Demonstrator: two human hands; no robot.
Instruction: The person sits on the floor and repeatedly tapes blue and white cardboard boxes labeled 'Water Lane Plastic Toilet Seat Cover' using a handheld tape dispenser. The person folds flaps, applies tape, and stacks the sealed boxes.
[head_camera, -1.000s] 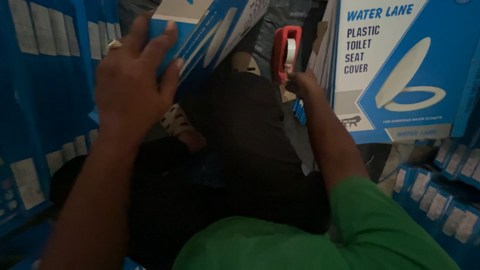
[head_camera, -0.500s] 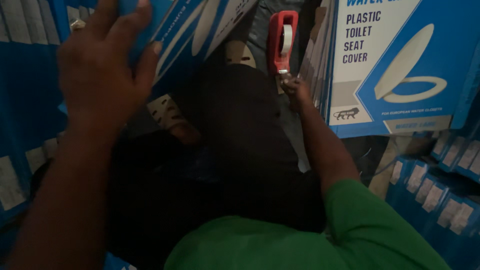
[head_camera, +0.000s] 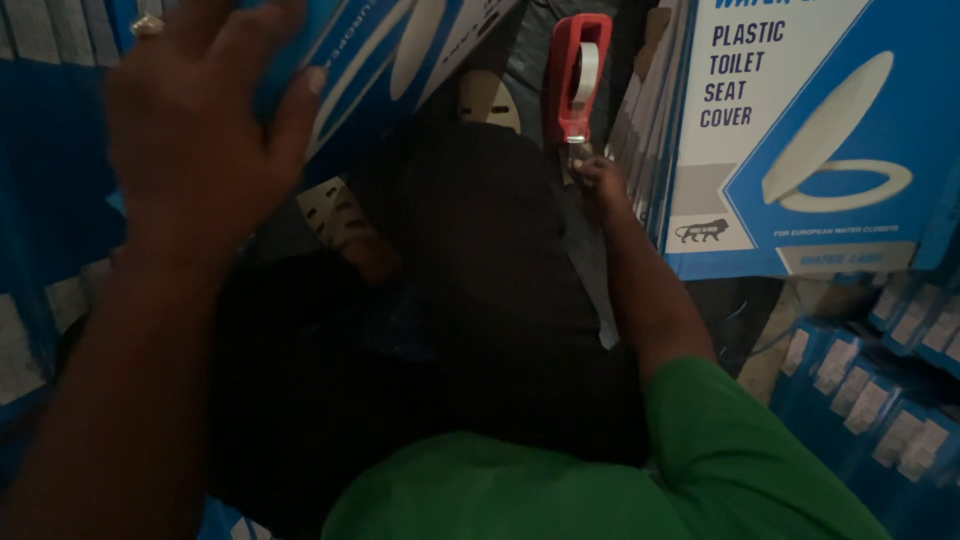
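Observation:
My left hand (head_camera: 205, 140) is raised close to the camera and grips the edge of a tilted blue and white carton (head_camera: 400, 50) at the upper left. My right hand (head_camera: 597, 182) reaches down past my dark trousers and holds the handle of a red tape dispenser (head_camera: 578, 72), which stands upright with a roll of tape in it. The dispenser is beside a large blue and white carton with a toilet seat picture (head_camera: 810, 140) on the right. My green sleeve (head_camera: 720, 440) fills the lower right.
Stacks of flat blue cartons (head_camera: 880, 400) lie at the lower right and more stand along the left (head_camera: 40, 200). My feet in light sandals (head_camera: 487, 100) show on the dark floor between the cartons. The space is narrow and dim.
My left hand has risen and come closer to the camera with the tilted carton. The right hand with the tape dispenser has shifted little in view.

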